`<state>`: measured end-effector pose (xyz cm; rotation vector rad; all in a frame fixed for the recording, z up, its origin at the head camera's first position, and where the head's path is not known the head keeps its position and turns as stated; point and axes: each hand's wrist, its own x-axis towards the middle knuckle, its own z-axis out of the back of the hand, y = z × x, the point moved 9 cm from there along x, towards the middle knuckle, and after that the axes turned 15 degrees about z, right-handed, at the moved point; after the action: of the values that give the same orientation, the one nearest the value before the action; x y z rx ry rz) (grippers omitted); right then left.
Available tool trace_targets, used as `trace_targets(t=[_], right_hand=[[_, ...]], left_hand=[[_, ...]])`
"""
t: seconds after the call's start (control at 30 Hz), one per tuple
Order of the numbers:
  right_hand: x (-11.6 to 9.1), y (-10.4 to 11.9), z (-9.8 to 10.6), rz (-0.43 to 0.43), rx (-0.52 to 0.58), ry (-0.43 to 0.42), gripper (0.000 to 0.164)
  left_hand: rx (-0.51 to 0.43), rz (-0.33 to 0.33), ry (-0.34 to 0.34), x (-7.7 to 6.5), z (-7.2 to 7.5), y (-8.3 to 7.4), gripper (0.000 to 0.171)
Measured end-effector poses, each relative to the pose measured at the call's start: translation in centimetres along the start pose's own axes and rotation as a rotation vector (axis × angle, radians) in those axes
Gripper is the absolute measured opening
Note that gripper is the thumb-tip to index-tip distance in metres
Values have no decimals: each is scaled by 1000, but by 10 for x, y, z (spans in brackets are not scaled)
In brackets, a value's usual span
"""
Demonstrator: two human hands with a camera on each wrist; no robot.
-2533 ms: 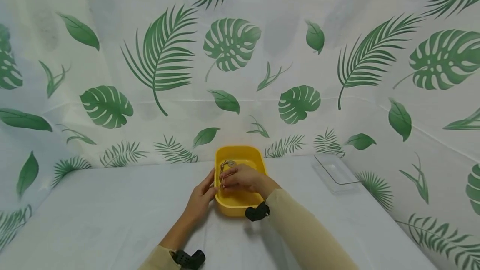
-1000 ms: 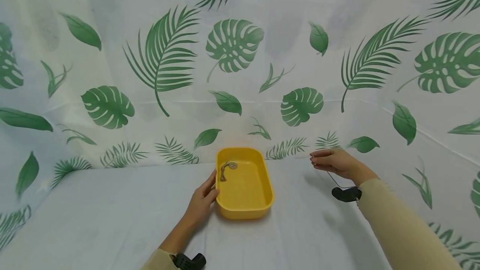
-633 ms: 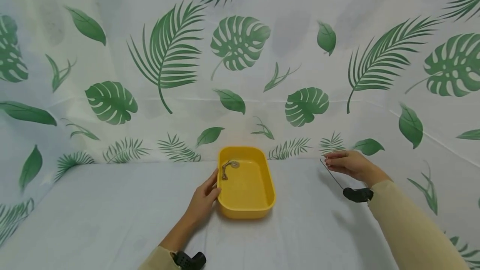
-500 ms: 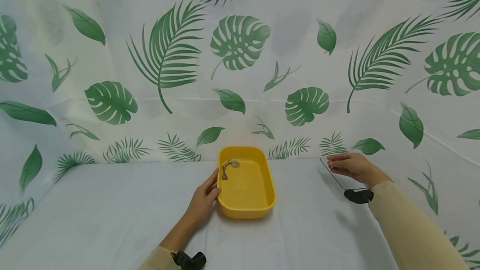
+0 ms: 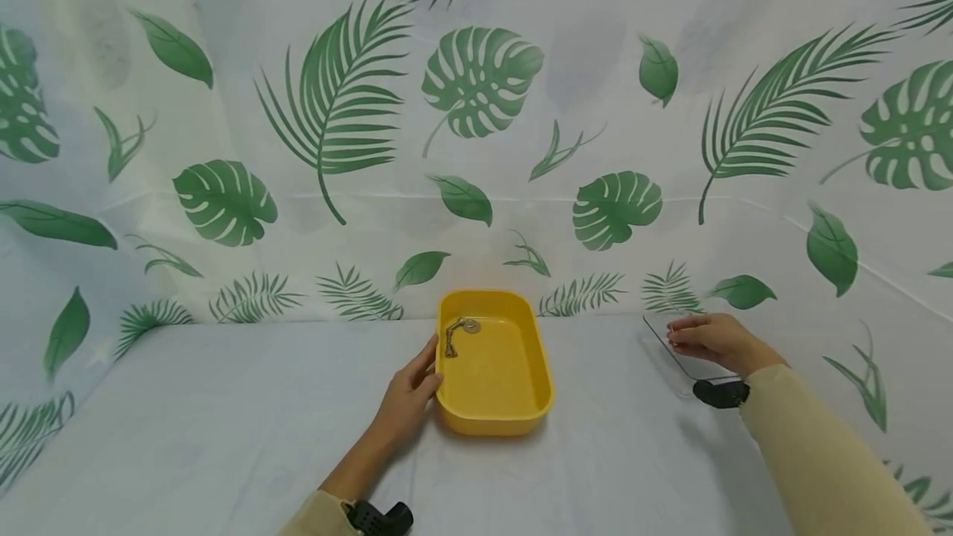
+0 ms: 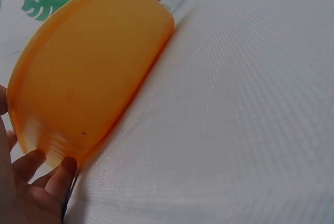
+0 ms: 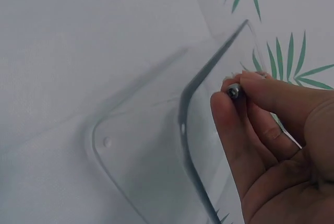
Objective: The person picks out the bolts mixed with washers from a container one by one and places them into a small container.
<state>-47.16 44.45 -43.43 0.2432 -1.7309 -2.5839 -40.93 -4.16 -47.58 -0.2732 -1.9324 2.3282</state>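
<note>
Metal pc (image 7: 234, 91) in R hand (image 5: 720, 340)

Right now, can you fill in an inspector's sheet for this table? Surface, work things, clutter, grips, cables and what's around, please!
Surface: white cloth, some creases.
Work things: yellow tray with metal pieces near its left wall; clear container to its right.
Clutter: nothing seen.
Left grip: touches the tray's left side.
Right grip: pinches a small metal part at the clear container.
Cables: none for sure; a thin dark line beside the left grip is unclear.
Surroundings: leaf-print sheet behind; black gadget on each wrist.
</note>
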Motion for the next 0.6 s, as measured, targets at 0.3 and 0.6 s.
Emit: trace_targets(t=[0.3, 0.6], right_hand=[[1, -10, -1, -74, -166, -49, 35], [7, -23, 0, -119, -200, -115, 16]], left_hand=[[-4, -1, -6, 1, 0, 0, 61], [13, -5, -20, 1, 2, 0, 60]])
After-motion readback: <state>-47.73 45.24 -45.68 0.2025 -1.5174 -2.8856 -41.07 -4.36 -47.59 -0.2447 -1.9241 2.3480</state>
